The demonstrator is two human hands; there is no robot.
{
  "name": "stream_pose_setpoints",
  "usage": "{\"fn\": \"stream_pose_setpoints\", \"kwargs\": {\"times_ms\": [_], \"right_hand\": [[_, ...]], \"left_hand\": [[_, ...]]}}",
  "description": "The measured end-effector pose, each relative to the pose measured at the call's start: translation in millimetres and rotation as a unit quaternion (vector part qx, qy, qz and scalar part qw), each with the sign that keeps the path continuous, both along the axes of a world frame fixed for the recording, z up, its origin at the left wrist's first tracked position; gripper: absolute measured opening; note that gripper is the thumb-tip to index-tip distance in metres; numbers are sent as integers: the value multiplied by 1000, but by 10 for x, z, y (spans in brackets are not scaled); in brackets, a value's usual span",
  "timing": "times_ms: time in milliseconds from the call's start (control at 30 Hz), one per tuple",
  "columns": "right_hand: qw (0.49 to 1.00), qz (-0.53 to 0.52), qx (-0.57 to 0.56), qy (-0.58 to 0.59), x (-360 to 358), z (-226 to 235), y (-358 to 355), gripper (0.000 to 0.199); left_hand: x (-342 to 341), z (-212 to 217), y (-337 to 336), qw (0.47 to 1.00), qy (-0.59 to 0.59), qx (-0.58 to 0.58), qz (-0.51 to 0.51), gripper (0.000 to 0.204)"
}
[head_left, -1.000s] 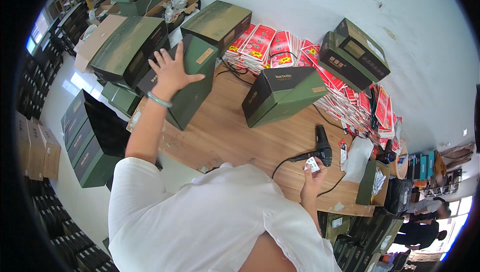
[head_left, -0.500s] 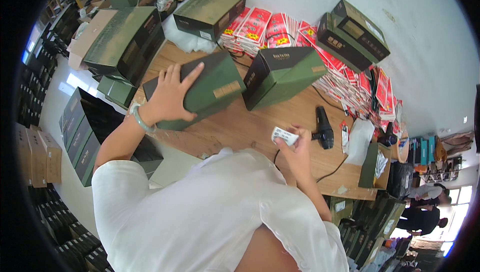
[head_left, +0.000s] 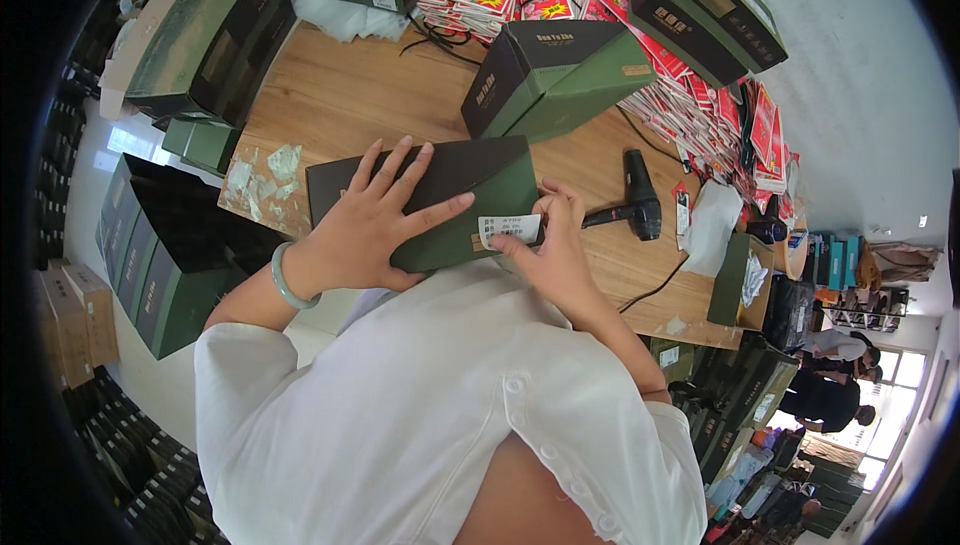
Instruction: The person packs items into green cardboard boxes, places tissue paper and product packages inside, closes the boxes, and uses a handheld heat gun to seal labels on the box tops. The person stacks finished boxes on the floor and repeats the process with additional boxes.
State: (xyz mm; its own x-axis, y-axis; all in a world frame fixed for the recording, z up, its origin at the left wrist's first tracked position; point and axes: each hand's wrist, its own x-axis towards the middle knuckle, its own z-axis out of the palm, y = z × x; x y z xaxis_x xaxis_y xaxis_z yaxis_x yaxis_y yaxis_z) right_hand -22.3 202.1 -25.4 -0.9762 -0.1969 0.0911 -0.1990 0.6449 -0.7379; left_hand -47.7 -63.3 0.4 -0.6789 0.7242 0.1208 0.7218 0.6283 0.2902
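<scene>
A dark green and black shoe box lies on the wooden table close against my body. My left hand, with a pale bangle at the wrist, rests spread across its upper side, fingers apart. A white printed label sits against the right end of the box. Pinched on that label is my right hand, its thumb over the lower edge. Whether the label is fully stuck down, I cannot tell. Beyond stands a second green and black shoe box, tilted. A black hair dryer lies to the right.
Red printed packets pile along the wall. More shoe boxes stand at the far left, others at the far right. A small open box sits at the table's right end. Label scraps cling to the left edge.
The box under my left hand has come nearer to my body and turned. My right hand has brought the label from above the table onto the box's right end.
</scene>
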Motion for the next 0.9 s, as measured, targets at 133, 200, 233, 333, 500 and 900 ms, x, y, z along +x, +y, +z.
{"fn": "stream_pose_setpoints", "kwargs": {"times_ms": [133, 200, 233, 333, 500, 900], "right_hand": [[1000, -6, 12, -14, -33, 88, -23, 52], [999, -14, 2, -48, -31, 157, -65, 52], [999, -15, 2, -44, -30, 144, -68, 52], [999, -16, 12, -30, -25, 92, -70, 53], [998, -26, 8, -53, -4, 64, -80, 54], [997, 53, 56, -23, -153, 48, 141, 27]], "left_hand": [[1, 31, 14, 1000, -16, -10, -11, 96], [-3, 32, 12, 1000, -14, -13, -12, 96], [-4, 32, 13, 1000, -13, -16, -13, 96], [-2, 31, 19, 1000, -16, -1, -11, 95], [4, 29, 20, 1000, -18, -14, -14, 93], [22, -30, 294, 997, 15, -36, -68, 84]]}}
